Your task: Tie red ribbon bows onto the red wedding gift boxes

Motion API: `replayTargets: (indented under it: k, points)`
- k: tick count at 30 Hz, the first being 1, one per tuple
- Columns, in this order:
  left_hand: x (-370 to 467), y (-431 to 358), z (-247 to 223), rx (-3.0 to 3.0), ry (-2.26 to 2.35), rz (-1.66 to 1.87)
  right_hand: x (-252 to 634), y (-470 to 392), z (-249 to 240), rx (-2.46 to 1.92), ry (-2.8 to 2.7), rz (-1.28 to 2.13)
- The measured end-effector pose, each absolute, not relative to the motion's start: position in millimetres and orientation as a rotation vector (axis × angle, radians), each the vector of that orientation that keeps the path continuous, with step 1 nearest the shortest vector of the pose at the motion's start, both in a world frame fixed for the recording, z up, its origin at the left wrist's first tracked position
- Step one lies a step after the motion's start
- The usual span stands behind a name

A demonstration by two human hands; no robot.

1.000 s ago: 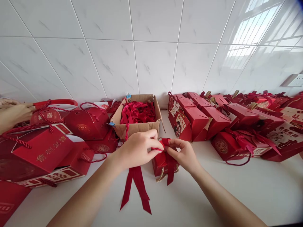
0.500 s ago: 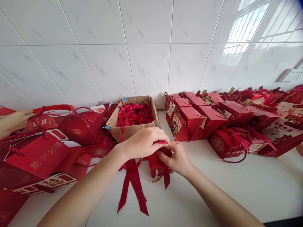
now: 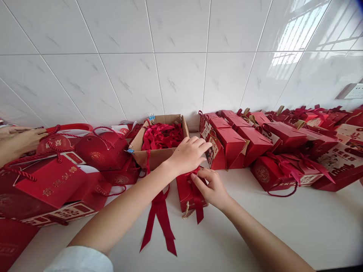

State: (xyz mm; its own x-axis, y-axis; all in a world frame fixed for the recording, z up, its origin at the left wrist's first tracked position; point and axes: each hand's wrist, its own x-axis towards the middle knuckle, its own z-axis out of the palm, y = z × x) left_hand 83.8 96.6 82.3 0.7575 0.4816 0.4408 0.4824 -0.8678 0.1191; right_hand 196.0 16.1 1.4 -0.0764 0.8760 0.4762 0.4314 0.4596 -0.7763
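A small red gift box lies on the white table in front of me, with a dark red ribbon across its top and a twisted cream cord at its near end. My right hand rests at the box's right side, thumb and fingers closed on the ribbon. Above the far end of the box, my left hand is open, its fingers stretched to the right; its underside is hidden. Just left of the box, a loose red ribbon hangs flat on the table with two tails.
Behind my left hand stands a cardboard box full of red ribbons. Red gift boxes with cord handles crowd the left. Rows of red boxes fill the right back. Another person's hands are at the far left, by a tiled wall.
My left hand has opened and moved right and up, away from the ribbon it pinched. The right hand stays at the box. At far left, more of the other person's hands shows.
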Motion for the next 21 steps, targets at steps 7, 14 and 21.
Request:
replayTargets:
  k: [7,14,21]
  points:
    - [31.5,71.2,59.3,-2.95,-1.23,-1.544,196.2,14.7,0.7,-1.105,-1.665,0.608]
    - [22.6,55.9,29.8,-3.32,-1.469,-1.343,196.8,14.1,0.0,-1.065,-1.679,0.6]
    - [23.5,57.6,7.9,-3.243,-1.265,-1.855,198.5,13.2,1.1,-1.045,-1.707,0.633]
